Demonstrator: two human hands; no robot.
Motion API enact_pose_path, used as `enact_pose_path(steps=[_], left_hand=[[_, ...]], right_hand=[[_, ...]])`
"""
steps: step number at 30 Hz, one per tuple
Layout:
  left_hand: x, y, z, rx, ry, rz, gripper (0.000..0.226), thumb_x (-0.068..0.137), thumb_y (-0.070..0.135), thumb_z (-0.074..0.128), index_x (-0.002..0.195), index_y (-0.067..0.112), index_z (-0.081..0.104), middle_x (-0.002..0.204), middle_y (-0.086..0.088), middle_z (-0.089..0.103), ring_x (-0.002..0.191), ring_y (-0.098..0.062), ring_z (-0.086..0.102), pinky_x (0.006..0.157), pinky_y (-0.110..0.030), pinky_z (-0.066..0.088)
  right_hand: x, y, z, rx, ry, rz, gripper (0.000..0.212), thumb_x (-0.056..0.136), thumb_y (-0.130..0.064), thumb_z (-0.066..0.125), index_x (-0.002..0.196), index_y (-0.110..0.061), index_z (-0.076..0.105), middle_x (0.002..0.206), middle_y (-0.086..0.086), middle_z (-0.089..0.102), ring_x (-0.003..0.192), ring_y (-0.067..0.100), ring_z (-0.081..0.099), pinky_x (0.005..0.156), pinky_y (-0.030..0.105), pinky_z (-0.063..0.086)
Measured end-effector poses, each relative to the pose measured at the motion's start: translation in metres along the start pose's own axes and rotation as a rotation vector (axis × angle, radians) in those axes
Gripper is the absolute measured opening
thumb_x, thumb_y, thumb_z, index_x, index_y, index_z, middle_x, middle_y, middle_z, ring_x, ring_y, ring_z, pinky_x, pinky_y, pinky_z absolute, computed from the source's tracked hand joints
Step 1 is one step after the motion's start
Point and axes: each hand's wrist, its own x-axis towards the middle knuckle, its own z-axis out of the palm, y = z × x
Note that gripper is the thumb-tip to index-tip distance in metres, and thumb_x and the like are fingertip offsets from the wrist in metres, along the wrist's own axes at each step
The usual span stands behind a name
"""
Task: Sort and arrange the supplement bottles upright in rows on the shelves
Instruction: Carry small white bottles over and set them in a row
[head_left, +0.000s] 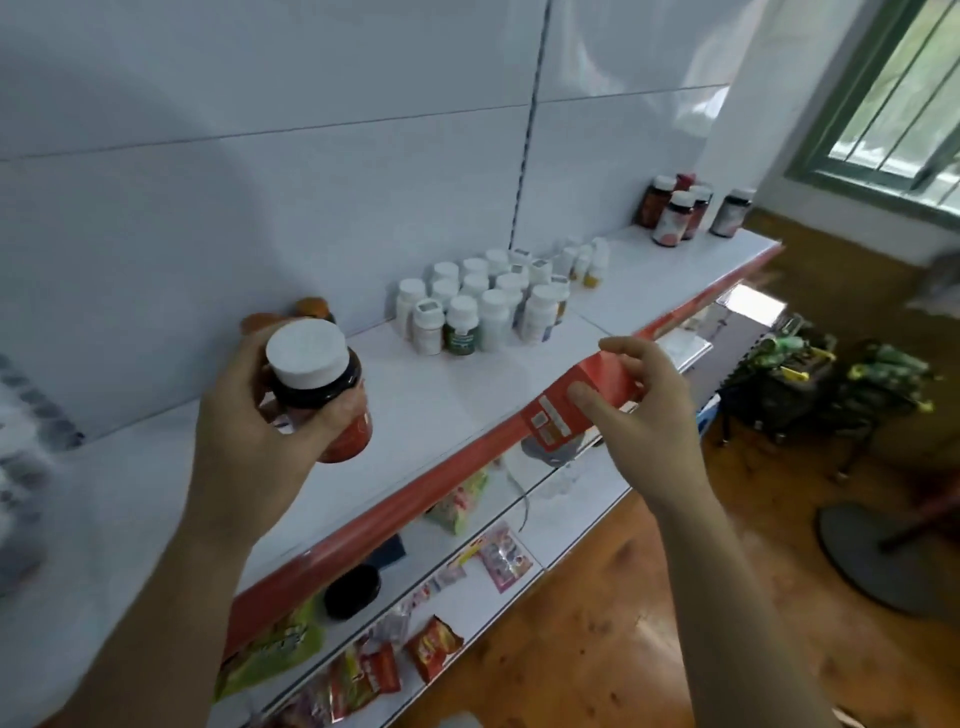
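left hand (249, 410) grip: closed on amber bottle (324, 389), white cap, orange-red label, held just above shelf (441, 395) | right hand (639, 410) grip: pinching red box (576, 410) at shelf front edge | white bottles (488, 306) upright, clustered mid-shelf | dark bottles (680, 213) upright at far end

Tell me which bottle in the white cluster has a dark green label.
The front-row bottle, second from the left; its neighbours wear white or pale labels.
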Motion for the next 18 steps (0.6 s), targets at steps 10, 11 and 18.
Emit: enact_pose_path(steps=[10,11,18], left_hand=[[0.144,-0.022,0.259,-0.087,-0.077,0.05,0.059,0.071,0.031,0.09,0.12,0.032,0.058,0.115,0.014,0.067,0.107,-0.002,0.063,0.084,-0.017,0.055],[0.162,-0.022,0.283,-0.091,-0.088,0.055,0.056,0.074,0.025,0.087,0.121,0.029,0.058,0.115,0.013,0.067,0.106,-0.002,0.063,0.084,-0.016,0.054],[0.26,-0.023,0.447,-0.069,-0.136,0.044,0.054,0.076,0.024,0.081,0.126,0.023,0.06,0.115,0.012,0.067,0.11,-0.011,0.063,0.09,-0.022,0.054]], right_hand=[[0.217,0.118,-0.112,-0.051,0.099,0.03,0.041,0.087,-0.03,0.078,0.123,-0.029,0.056,0.117,-0.008,0.061,0.101,0.002,0.06,0.073,0.015,0.052],[0.242,0.126,-0.122,-0.059,0.108,0.041,0.042,0.087,-0.03,0.078,0.123,-0.029,0.056,0.118,-0.009,0.06,0.101,0.001,0.06,0.071,0.013,0.051],[0.403,0.191,-0.188,-0.084,0.105,0.091,0.043,0.085,-0.03,0.08,0.121,-0.033,0.056,0.114,-0.011,0.06,0.096,0.002,0.06,0.055,0.006,0.048]])
